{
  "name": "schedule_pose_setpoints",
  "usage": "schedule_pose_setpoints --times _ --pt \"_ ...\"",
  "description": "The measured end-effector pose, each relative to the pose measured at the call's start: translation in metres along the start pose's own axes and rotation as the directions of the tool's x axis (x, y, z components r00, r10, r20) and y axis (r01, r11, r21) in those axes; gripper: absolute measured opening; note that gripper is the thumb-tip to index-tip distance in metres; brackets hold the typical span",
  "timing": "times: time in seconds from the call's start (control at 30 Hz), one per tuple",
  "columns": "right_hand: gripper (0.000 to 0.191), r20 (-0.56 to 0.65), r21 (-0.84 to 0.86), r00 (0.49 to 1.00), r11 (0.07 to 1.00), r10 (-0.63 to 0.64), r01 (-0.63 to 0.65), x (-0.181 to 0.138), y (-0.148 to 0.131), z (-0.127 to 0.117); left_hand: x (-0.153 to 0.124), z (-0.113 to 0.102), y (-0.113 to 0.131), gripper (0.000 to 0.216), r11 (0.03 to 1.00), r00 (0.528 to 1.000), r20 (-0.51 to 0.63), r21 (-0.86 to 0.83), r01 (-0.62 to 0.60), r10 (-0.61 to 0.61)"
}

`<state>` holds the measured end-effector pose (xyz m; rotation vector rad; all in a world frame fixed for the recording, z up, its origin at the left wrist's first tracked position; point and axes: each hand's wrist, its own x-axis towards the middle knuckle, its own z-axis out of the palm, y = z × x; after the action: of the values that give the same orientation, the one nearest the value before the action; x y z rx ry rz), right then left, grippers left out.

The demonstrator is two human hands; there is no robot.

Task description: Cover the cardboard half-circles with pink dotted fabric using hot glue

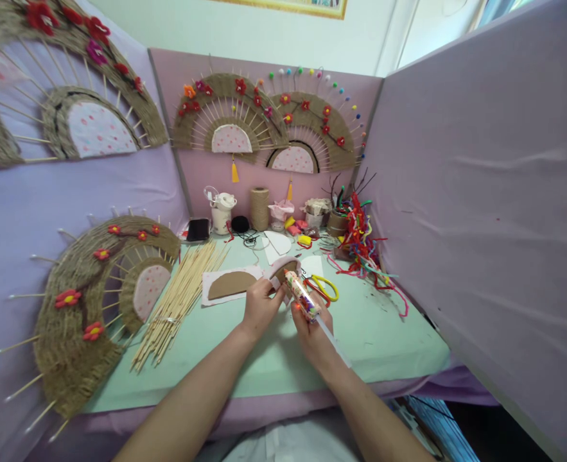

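My left hand (262,300) grips the edge of a brown cardboard half-circle (280,272) that has pale cloth along its rim. In my right hand (316,327) is a colourfully patterned hot glue gun (303,296), with a pale glue stick (334,343) poking out of its back end. The gun's nose is at the cardboard; whether it touches cannot be made out. Yellow-and-red-handled scissors (325,289) lie just beyond my right hand. Left of my left hand, another cardboard half-circle (232,284) rests on a piece of dotted cloth (207,296).
A bundle of thin sticks (177,301) lies at the left. Along the back stand a twine spool (259,208), a white container (222,212) and a heap of pipe cleaners (357,237). Decorated fans (235,96) hang on the partitions (480,160) that enclose the table (384,346).
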<state>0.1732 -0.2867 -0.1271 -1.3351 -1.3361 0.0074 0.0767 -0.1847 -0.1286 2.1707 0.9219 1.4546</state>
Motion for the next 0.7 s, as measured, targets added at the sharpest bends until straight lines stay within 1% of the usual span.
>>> schedule_pose_setpoints --times 0.1,0.23,0.4,0.57,0.7 --pt "0.011 0.005 -0.016 1.000 1.000 -0.009 0.009 -0.0006 -0.0018 -0.0001 0.0000 0.0004 -0.0010 0.025 1.000 1.000 0.002 -0.006 0.017 -0.017" --pt "0.014 0.012 -0.027 1.000 1.000 -0.016 0.016 -0.0018 -0.0031 0.0003 0.0004 0.0005 -0.0012 0.023 1.000 1.000 -0.009 -0.004 0.012 -0.012" --pt "0.014 0.015 -0.024 1.000 1.000 -0.015 0.015 -0.0035 -0.0052 0.0011 -0.0009 0.0008 -0.0034 0.024 1.000 1.000 0.009 -0.025 0.019 -0.019" --pt "0.012 0.033 -0.013 0.999 1.000 -0.027 0.027 -0.0056 -0.0069 0.0015 -0.0017 0.0008 -0.0046 0.016 0.999 1.000 0.014 -0.051 0.011 -0.010" --pt "0.016 0.051 0.000 0.999 1.000 -0.007 0.007 -0.0076 -0.0064 0.0024 -0.0010 -0.0003 -0.0017 0.013 0.998 0.999 0.019 -0.056 0.028 -0.027"
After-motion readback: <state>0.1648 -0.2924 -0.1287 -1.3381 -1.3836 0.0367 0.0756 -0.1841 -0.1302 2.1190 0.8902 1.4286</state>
